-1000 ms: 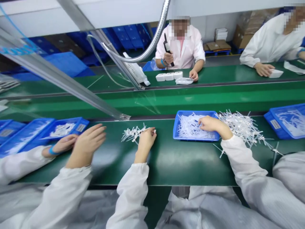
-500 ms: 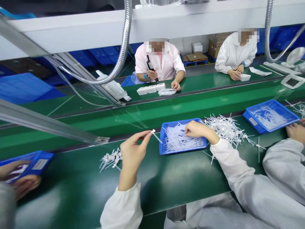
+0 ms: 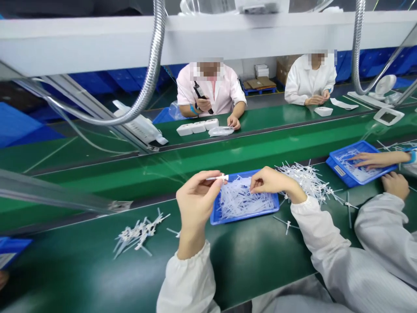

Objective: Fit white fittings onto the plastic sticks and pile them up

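Observation:
My left hand [image 3: 196, 203] pinches a thin white cable tie with a small white block [image 3: 224, 177] on it, between thumb and fingertips, in front of the blue tray's left end. My right hand [image 3: 272, 180] has its fingertips pressed together over the blue tray [image 3: 246, 217]; whatever lies between them is hidden. Loose white cable ties [image 3: 241, 198] fill this tray. To the left of my left hand lies a small heap of ties with white blocks [image 3: 140, 232]. Behind my right wrist is a larger heap [image 3: 304, 178].
A co-worker's hand [image 3: 368, 160] reaches into a second blue tray [image 3: 340, 171] on the right. Another blue tray [image 3: 13, 250] is cut off at the left. Across the green belt two people handle white boxes [image 3: 197, 126]. A metal hose [image 3: 156, 56] hangs above.
The view has shifted, and my left hand has come nearer the tray, with the tie turned to point back into the palm. At right, a co-worker's hand has entered the second tray.

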A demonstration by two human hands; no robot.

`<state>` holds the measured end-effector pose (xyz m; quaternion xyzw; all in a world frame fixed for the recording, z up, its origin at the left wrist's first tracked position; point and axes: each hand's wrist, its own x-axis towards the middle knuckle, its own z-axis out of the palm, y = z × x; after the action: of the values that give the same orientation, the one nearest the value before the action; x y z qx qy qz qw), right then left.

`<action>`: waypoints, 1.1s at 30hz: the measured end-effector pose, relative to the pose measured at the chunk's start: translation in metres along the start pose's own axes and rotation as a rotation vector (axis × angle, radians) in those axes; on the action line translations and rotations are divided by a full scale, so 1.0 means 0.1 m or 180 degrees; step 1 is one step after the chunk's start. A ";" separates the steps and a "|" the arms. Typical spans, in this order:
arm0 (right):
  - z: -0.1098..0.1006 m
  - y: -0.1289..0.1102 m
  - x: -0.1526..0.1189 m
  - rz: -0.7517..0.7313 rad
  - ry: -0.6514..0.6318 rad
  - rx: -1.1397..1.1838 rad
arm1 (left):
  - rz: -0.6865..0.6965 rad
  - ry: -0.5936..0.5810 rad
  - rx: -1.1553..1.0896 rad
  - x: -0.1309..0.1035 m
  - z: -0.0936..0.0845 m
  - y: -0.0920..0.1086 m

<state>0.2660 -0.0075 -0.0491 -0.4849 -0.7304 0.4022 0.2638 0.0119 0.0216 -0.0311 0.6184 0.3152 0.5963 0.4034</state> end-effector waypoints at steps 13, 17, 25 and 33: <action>-0.06 -0.30 -0.17 -0.0945 0.1897 0.1744 | -0.0040 -0.0700 0.0107 -0.02 0.14 0.02; 0.10 -0.39 -0.10 -0.0765 0.1419 0.1331 | 0.0091 -0.0967 0.0274 -0.05 0.18 -0.02; 0.17 -0.37 -0.04 -0.0987 0.1788 0.2225 | 0.0244 -0.0845 0.0407 -0.05 0.18 -0.06; 0.29 -0.42 0.02 -0.1073 0.1703 0.2410 | 0.0116 -0.0778 0.0419 -0.06 0.23 -0.02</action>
<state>0.2220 -0.0240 -0.0293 -0.3163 -0.5079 0.4524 0.6613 0.0341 0.0142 -0.0349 0.7171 0.2908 0.5018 0.3864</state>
